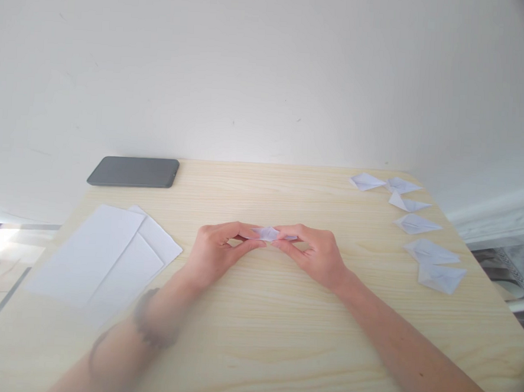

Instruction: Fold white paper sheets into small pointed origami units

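Observation:
A small folded piece of white paper [268, 233] is pinched between both hands over the middle of the light wooden table [255, 314]. My left hand [216, 249] grips its left end with thumb and fingers closed. My right hand [316, 252] pinches the right end in the same way. Most of the paper is hidden by my fingertips.
A stack of flat white sheets [107, 257] lies at the left. A dark phone [134, 171] rests face down at the back left edge. Several folded white paper shapes [415, 223] lie in a row along the right side. A white wall rises behind the table.

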